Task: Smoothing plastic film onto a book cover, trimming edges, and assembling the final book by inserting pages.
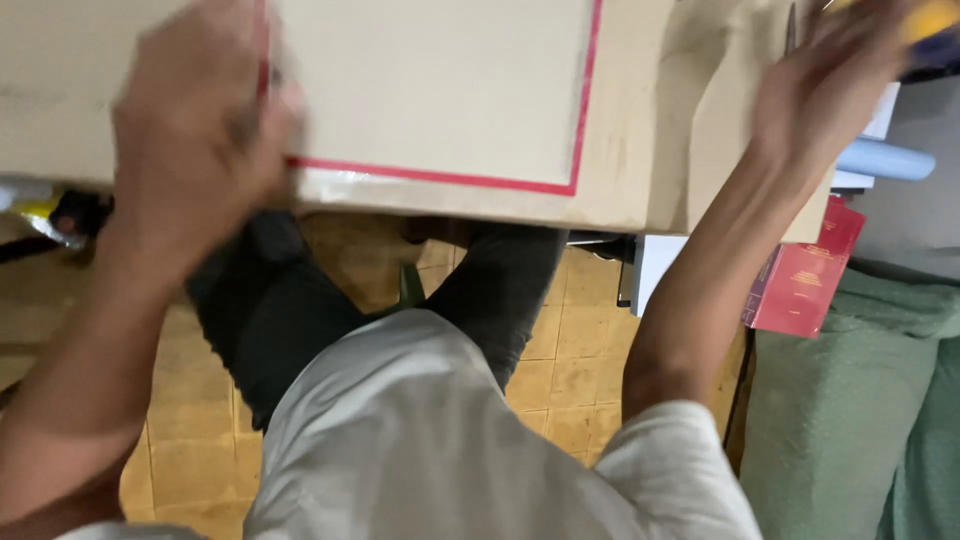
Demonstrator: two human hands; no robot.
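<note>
A large sheet of tan cardboard [440,90] lies across the top of the view, with a red line [440,180] drawn along its near edge and up its right side. My left hand [195,130] rests on the cardboard at the left end of that line, closed around a thin red pen [263,50]. At the upper right, my right hand [820,90] is blurred and reaches up beside a yellow and dark blue object [930,20]. Whether it grips anything is unclear. A thin metal piece [790,28] stands just left of that hand.
A red book [800,280] hangs out under the cardboard's right edge, with a pale blue tube [885,160] above it. Green cloth [850,400] fills the lower right. Below are my dark trousers [270,310], white shirt [400,440] and a tan tiled floor [560,380].
</note>
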